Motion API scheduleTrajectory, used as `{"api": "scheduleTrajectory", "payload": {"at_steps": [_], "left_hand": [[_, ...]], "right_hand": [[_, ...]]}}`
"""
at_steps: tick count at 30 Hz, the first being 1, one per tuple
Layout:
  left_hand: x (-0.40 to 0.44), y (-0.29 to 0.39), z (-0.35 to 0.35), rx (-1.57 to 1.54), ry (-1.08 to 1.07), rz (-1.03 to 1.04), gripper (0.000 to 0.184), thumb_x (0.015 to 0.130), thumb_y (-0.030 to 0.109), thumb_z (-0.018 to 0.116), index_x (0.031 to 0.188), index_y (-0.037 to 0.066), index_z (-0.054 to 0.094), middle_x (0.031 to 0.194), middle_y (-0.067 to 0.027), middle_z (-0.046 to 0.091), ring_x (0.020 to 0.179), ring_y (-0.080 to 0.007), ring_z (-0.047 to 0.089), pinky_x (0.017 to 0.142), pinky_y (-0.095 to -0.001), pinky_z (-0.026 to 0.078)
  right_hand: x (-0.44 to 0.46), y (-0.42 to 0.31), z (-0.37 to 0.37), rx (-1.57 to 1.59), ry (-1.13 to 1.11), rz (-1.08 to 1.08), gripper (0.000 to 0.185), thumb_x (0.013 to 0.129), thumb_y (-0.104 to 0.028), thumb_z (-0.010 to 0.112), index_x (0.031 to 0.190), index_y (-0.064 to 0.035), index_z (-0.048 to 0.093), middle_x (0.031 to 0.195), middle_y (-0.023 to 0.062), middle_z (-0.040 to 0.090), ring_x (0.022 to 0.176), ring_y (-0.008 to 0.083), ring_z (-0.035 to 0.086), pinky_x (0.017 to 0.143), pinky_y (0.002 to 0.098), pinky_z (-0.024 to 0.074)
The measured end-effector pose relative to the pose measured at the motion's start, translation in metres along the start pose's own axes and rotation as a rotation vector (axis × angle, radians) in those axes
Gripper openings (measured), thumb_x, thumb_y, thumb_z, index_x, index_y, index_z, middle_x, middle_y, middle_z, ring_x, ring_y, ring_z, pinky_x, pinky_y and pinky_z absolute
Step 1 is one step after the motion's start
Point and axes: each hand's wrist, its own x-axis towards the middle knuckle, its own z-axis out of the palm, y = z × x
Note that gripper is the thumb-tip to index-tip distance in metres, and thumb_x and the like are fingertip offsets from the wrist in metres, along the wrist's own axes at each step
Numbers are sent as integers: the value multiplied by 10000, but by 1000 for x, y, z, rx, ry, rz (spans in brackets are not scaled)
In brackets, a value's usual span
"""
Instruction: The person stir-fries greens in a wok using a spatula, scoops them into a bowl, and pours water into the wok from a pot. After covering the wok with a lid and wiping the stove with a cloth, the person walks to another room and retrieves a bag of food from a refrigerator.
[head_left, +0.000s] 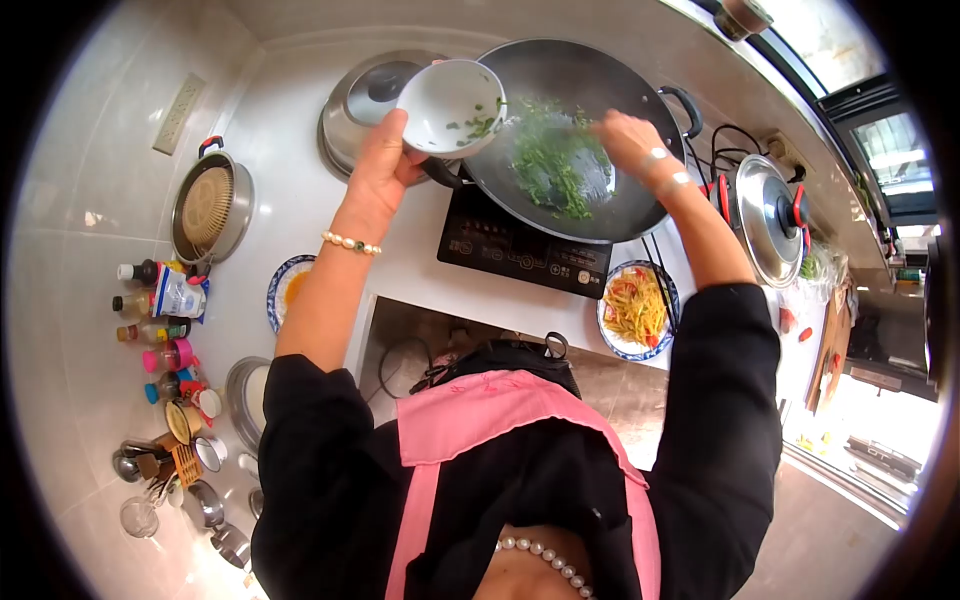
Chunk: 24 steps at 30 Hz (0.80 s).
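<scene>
My left hand grips a white bowl by its side, thumb on the rim. The bowl tilts over the left edge of a dark wok, and a few bits of chopped greens cling inside it. More chopped greens lie in the middle of the wok, some blurred. Above the wok's right part is my right hand, its fingers curled inward; their tips are blurred, so whatever they hold is not clear. The wok sits on a black induction cooker.
Right of the cooker, a patterned plate holds shredded food, with chopsticks across it. A lidded pot stands further right. At left are a steamer pot, several seasoning bottles and another plate. Behind the bowl is a metal lid.
</scene>
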Motion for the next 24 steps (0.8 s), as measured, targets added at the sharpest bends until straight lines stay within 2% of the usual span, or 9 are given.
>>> {"api": "scheduleTrajectory", "payload": {"at_steps": [3,6,9,11,14,17,20,23,24], "left_hand": [[-4,-4,3,-24,-17,-25,627,768,494,590,1234,115,410,1221,-44,468,1088,-247,451,902,-485,339],[-6,-4,3,8,-9,-28,618,778,486,581,1238,112,407,1224,-47,467,1102,-253,445,914,-494,333],[-5,-2,5,9,12,-34,618,782,479,579,1241,104,404,1229,-52,464,1109,-259,442,920,-503,329],[-4,-2,2,-8,27,-33,625,780,478,583,1241,97,403,1229,-56,464,1107,-262,445,919,-507,331],[-4,-3,1,-5,-6,-32,638,767,485,594,1235,93,408,1218,-61,475,1097,-267,457,909,-506,343],[-3,1,-1,-4,-36,-24,653,753,495,606,1233,97,412,1206,-62,487,1086,-267,468,907,-510,341],[-2,-3,-1,15,23,-48,500,809,448,543,1188,129,470,1115,-12,536,979,-167,529,842,-405,401],[1,-7,-7,-12,-18,-43,643,755,489,608,1226,94,419,1191,-69,498,1072,-262,479,913,-520,324],[2,-8,-8,-15,-21,-39,642,754,486,611,1225,94,420,1188,-69,500,1072,-262,480,913,-520,324]], "right_hand": [[-61,-17,-50,185,-32,-105,281,765,-69,486,981,-176,630,771,135,555,741,293,589,638,374,483],[-70,-59,-49,192,-195,-167,310,737,-55,479,980,-165,637,888,136,603,827,272,600,693,361,495],[-14,-59,-13,49,-141,2,289,732,-61,481,961,-147,637,883,145,608,822,285,603,704,375,493],[9,-31,-8,111,32,70,258,728,-71,489,926,-146,637,892,157,604,824,304,600,699,380,496],[31,-9,-8,55,163,71,259,737,-48,482,920,-150,633,887,145,593,811,314,598,679,378,496],[29,-5,13,15,115,27,266,743,-39,477,925,-153,634,866,146,592,809,311,599,665,379,492],[-37,-6,-31,-6,-47,-87,276,753,-38,477,937,-171,635,814,131,556,749,300,586,638,369,478],[-95,-11,-69,79,-200,-155,296,755,-51,498,978,-193,630,732,110,497,648,284,560,601,361,466],[-98,-14,-61,-3,-281,-195,331,743,-52,514,1014,-209,619,744,106,505,653,267,567,589,365,466]]}}
